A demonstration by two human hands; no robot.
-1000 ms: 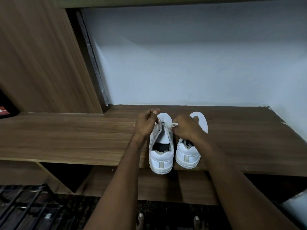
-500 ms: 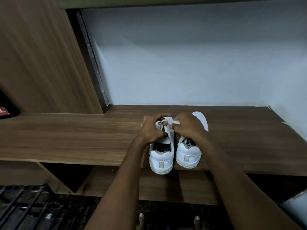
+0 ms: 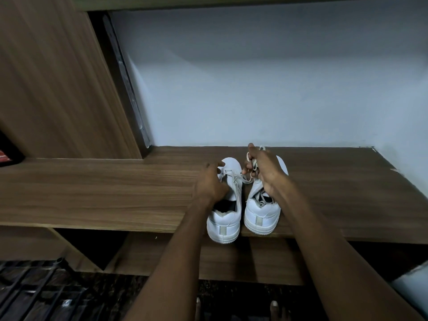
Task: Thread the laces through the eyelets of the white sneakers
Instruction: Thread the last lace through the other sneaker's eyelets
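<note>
Two white sneakers stand side by side, heels toward me, on a wooden shelf (image 3: 115,193). My left hand (image 3: 209,185) rests on the left side of the left sneaker (image 3: 225,222), its fingers curled at the upper near the eyelets. My right hand (image 3: 264,171) is above the right sneaker (image 3: 262,215) and grips a bunched loop of the pale lace (image 3: 251,162). The lace runs taut from that hand back down to the left sneaker's eyelets. The right sneaker's own lace lies loose over its opening.
A pale wall (image 3: 266,89) closes the back of the shelf. A tall wooden panel (image 3: 53,89) rises at the left. A lower shelf (image 3: 208,262) runs below, a dark metal rack (image 3: 30,293) sits at the bottom left, and my toes (image 3: 274,308) show on the dark floor.
My right hand has moved up and to the right, drawing the lace out of the left sneaker. My left hand has slid down along that sneaker's side.
</note>
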